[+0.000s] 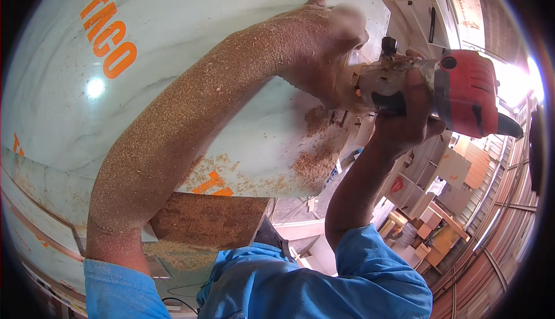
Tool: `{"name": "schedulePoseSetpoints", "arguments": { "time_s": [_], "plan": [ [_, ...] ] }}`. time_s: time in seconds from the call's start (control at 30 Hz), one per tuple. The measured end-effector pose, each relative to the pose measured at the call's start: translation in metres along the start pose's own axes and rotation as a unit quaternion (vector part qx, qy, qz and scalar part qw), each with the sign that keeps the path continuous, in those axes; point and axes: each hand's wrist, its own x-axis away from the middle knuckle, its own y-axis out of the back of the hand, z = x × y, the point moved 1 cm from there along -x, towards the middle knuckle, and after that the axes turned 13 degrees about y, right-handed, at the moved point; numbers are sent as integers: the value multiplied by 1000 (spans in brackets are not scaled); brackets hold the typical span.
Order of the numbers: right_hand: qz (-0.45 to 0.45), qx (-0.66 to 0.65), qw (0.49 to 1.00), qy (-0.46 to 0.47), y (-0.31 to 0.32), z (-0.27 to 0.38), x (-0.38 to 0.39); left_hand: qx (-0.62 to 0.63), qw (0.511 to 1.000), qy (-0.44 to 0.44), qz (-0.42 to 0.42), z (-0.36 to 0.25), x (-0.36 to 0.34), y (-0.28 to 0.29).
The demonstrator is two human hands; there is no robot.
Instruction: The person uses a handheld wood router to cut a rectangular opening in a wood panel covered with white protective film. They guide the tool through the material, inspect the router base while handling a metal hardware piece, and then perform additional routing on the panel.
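Note:
My right hand (411,105) is closed round the body of a red and grey trim router (468,90), held sideways with its base towards the edge of a pale marble-look panel (191,18). Sawdust covers my left forearm, which reaches across the panel. My left hand (332,44) rests at the panel's right edge, close beside the router's base, one finger stretched out over the surface. The other fingers are partly hidden and smeared. Where the router meets the panel, the bit cannot be seen.
Sawdust (315,166) is heaped along the panel's near right edge. Below it shows a brown board (211,218) dusted with shavings. To the right, boxes and offcuts (430,232) stand on the floor by a corrugated wall (491,249). White cabinet frames (413,6) stand at the far right.

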Motion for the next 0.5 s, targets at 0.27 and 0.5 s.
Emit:
{"name": "schedulePoseSetpoints", "arguments": {
  "time_s": [0.27, 0.5],
  "plan": [
    [-7, 0, 1000, -1, -5, 2, 3, -8, 1000, -22, -11, 4, 0, 0],
    [-16, -1, 1000, 1, -6, 1, 4, 7, 999, -35, -2, 5, -1, -1]
  ]
}}
